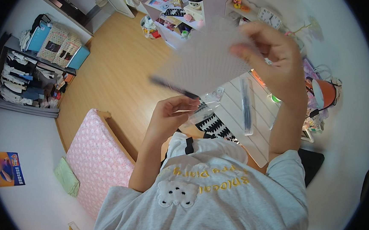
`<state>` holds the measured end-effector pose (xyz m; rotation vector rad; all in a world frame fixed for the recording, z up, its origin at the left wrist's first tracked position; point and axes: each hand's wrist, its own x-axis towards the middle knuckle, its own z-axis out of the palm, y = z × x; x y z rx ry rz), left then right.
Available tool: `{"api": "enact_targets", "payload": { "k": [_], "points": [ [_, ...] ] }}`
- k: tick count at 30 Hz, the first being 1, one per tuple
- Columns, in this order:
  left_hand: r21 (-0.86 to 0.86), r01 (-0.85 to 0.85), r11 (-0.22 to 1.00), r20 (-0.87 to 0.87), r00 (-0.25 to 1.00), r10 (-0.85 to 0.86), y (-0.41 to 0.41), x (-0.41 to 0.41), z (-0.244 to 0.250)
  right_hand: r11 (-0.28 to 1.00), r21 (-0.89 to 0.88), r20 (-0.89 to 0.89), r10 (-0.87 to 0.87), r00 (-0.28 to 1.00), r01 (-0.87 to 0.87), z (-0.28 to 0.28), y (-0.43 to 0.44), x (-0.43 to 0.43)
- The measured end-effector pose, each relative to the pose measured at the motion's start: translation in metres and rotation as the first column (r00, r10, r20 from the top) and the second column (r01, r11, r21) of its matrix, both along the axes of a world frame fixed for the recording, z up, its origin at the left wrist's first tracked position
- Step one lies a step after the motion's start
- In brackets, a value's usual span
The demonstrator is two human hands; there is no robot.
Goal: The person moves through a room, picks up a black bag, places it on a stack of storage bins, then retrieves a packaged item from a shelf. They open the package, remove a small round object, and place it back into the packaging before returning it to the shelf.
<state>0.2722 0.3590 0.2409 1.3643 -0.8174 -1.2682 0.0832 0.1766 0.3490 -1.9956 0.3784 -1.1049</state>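
Observation:
My right hand (269,53) grips the upper right edge of a pale grey sheet with fine ruled lines (207,62). The sheet is motion-blurred, and a dark strip runs along its lower left edge. Below that strip, my left hand (173,112) pinches a clear plastic wrapper (205,111); whether its fingertips also touch the strip cannot be made out. On the white plank-patterned table (260,136) lies a long clear case (246,106) with dark slim contents. An orange item (257,77) and a green-rimmed round item (275,98) sit partly hidden by my right hand and forearm.
An orange lamp (328,94) stands to the right against the wall. Beyond the sheet is a cluttered desk (204,17), with a clock (270,18) on a shelf. A pink-covered bed (101,160) lies left, and an open clothes rack (29,81) stands farther off.

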Motion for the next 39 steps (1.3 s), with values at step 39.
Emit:
{"api": "enact_targets", "payload": {
  "k": [39],
  "points": [
    [-0.029, 0.01, 1.0, 0.044, 0.999, -0.009, -0.006, 0.011, 0.016, 0.856, 0.496, 0.362, -0.055, 0.931, -0.142, -0.063, 0.01, -0.032]
  ]
}}
